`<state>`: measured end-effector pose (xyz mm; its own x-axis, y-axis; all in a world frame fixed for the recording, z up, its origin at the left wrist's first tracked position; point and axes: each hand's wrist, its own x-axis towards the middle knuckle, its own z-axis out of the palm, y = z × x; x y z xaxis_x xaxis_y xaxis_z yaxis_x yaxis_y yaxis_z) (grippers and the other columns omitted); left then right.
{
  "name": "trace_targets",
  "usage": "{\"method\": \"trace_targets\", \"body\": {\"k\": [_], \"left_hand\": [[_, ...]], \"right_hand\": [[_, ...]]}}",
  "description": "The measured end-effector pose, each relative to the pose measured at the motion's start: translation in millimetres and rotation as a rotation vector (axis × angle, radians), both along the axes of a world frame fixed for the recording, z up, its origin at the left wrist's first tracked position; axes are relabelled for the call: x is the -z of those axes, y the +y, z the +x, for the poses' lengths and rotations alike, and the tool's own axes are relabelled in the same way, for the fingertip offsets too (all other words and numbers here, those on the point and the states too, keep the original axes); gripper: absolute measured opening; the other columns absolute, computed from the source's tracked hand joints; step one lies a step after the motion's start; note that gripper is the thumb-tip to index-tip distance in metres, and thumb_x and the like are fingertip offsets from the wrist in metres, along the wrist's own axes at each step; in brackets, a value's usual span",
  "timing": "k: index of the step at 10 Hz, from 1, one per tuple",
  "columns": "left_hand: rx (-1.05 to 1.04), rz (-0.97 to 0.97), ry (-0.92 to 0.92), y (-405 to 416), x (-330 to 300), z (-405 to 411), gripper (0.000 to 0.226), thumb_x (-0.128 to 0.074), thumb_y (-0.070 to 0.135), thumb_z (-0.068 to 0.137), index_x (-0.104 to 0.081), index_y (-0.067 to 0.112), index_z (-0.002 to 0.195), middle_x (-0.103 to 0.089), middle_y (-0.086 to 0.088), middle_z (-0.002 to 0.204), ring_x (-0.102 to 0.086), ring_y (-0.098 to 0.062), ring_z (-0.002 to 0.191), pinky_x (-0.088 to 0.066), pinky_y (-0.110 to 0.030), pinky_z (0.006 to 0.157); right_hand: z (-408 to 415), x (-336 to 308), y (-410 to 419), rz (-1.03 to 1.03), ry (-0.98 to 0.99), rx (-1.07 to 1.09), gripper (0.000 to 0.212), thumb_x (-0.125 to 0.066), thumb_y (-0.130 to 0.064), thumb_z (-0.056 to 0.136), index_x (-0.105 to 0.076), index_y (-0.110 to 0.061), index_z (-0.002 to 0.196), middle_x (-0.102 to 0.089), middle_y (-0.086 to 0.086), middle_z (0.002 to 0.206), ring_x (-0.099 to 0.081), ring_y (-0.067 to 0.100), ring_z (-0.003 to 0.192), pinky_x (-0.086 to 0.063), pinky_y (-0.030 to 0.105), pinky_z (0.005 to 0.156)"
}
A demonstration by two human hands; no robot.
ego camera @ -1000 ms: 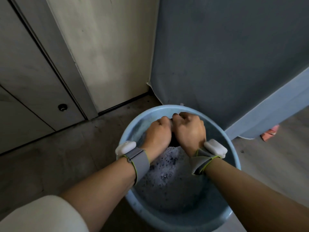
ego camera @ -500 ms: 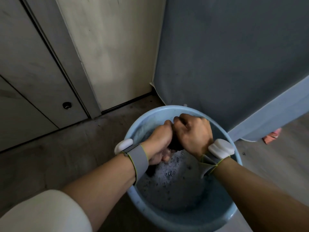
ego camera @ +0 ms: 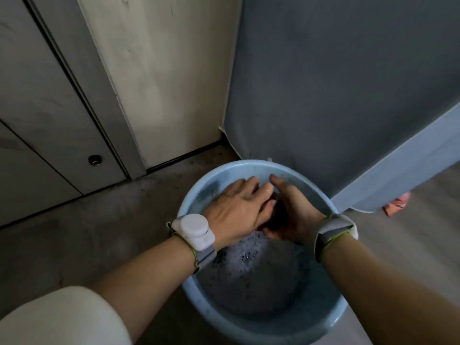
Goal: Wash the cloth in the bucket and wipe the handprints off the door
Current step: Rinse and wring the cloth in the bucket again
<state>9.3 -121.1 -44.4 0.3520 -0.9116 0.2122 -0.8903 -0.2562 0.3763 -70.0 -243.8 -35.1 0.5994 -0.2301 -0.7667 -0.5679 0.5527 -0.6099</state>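
On the far left stands a pale door with a small round hole low down; beside it a cream wall runs to the corner; the floor below is grey and dusty.

Near the bottom left a white sleeve shows, and a bare arm goes from it out over a light blue bucket; the bucket sits on the floor in the middle, close to the corner; soapy water with little bubbles fills the bottom of it.

The left hand is over the bucket with its back up and its fingers mostly straight; it presses down flat on a dark wet cloth; a white band with a round puck is on that wrist. The cloth is bunched up small between the two hands, just above the water, inside the bucket's far half.

The right hand is under and beside the cloth; it cups the cloth from the right side; its fingers curl around it, and its thumb points to the far rim; a grey band is on that wrist too.

To the right a big blue-grey sheet hangs down behind the bucket; near its low edge, far right, a small pink thing lies on the floor.
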Motion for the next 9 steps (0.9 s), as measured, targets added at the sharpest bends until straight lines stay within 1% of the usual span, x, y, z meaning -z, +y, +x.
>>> {"method": "trace_targets", "body": {"k": [1, 2, 3, 4, 5, 6, 7, 8, 9], "left_hand": [[0.064, -0.076, -0.108, 3, -4, -2, 0.043, -0.035, 0.038, 0.096, -0.059, 0.006, 0.112, -0.056, -0.014, 0.102, -0.054, -0.032, 0.090, -0.046, -0.044, 0.079], [0.073, -0.105, -0.160, 8, -2, 3, 0.043, -0.037, 0.035, 0.096, -0.063, 0.003, 0.109, -0.059, -0.016, 0.099, -0.056, -0.034, 0.088, -0.048, -0.046, 0.079], [-0.011, -0.111, -0.087, 7, -5, 5, 0.042, -0.033, 0.038, 0.096, -0.059, 0.006, 0.107, -0.056, -0.014, 0.100, -0.053, -0.033, 0.090, -0.044, -0.047, 0.082], [-0.133, -0.163, 0.018, 0, -12, 3, 0.032, -0.028, 0.044, 0.095, -0.043, 0.016, 0.100, -0.053, -0.009, 0.091, -0.053, -0.031, 0.083, -0.044, -0.043, 0.072], [-0.224, -0.182, 0.078, -4, -7, 5, 0.023, -0.029, 0.044, 0.096, -0.031, 0.021, 0.094, -0.057, -0.007, 0.083, -0.057, -0.033, 0.074, -0.040, -0.037, 0.059], [-0.324, -0.219, 0.118, -4, -3, 5, 0.019, -0.033, 0.039, 0.096, -0.031, 0.023, 0.088, -0.055, -0.005, 0.070, -0.056, -0.034, 0.067, -0.031, -0.033, 0.058], [-0.400, -0.241, 0.278, -7, -1, 1, 0.020, -0.033, 0.037, 0.097, -0.035, 0.022, 0.084, -0.044, 0.001, 0.058, -0.055, -0.036, 0.064, -0.034, -0.036, 0.057], [-0.472, -0.257, 0.457, -11, 2, -1, 0.025, -0.031, 0.038, 0.096, -0.035, 0.022, 0.077, -0.045, -0.002, 0.057, -0.053, -0.036, 0.066, -0.035, -0.037, 0.058], [-0.497, -0.268, 0.639, -14, 5, -3, 0.027, -0.026, 0.038, 0.090, -0.034, 0.023, 0.069, -0.046, 0.000, 0.057, -0.051, -0.032, 0.066, -0.032, -0.034, 0.061]], "right_hand": [[1, 7, 4, 0.019, -0.006, 0.033, 0.054, -0.040, -0.058, 0.089, -0.073, -0.026, 0.060, -0.060, 0.001, 0.056, -0.058, 0.017, 0.045, -0.039, 0.022, 0.047], [-1, 11, 16, -0.010, -0.002, -0.038, 0.051, -0.040, -0.055, 0.087, -0.069, -0.024, 0.059, -0.055, 0.001, 0.054, -0.053, 0.019, 0.045, -0.032, 0.018, 0.044], [9, 7, 24, -0.006, -0.077, 0.102, 0.034, -0.047, -0.045, 0.089, -0.067, -0.022, 0.072, -0.058, -0.001, 0.059, -0.056, 0.016, 0.050, -0.040, 0.019, 0.047], [18, 0, 28, -0.171, -0.155, 0.257, 0.019, -0.052, -0.027, 0.090, -0.064, -0.014, 0.084, -0.062, 0.009, 0.074, -0.061, 0.021, 0.069, -0.048, 0.030, 0.065], [22, 0, 30, -0.280, -0.197, 0.363, 0.017, -0.053, -0.017, 0.092, -0.059, -0.014, 0.076, -0.059, 0.000, 0.065, -0.056, 0.012, 0.055, -0.047, 0.024, 0.054], [30, 3, 32, -0.717, -0.065, 0.132, 0.018, -0.050, -0.015, 0.092, -0.054, -0.016, 0.074, -0.061, 0.004, 0.067, -0.058, 0.019, 0.060, -0.046, 0.029, 0.055], [32, 5, 29, -0.871, -0.125, 0.160, 0.017, -0.054, -0.022, 0.085, -0.055, -0.019, 0.069, -0.066, 0.012, 0.075, -0.060, 0.031, 0.070, -0.052, 0.034, 0.069], [32, 3, 26, -0.975, -0.081, 0.150, 0.027, -0.052, -0.031, 0.078, -0.059, -0.013, 0.060, -0.068, 0.011, 0.071, -0.062, 0.033, 0.074, -0.051, 0.042, 0.070], [28, 0, 21, -1.088, -0.075, 0.112, 0.031, -0.048, -0.035, 0.074, -0.059, -0.008, 0.064, -0.061, 0.005, 0.057, -0.057, 0.030, 0.068, -0.048, 0.038, 0.065]]}}
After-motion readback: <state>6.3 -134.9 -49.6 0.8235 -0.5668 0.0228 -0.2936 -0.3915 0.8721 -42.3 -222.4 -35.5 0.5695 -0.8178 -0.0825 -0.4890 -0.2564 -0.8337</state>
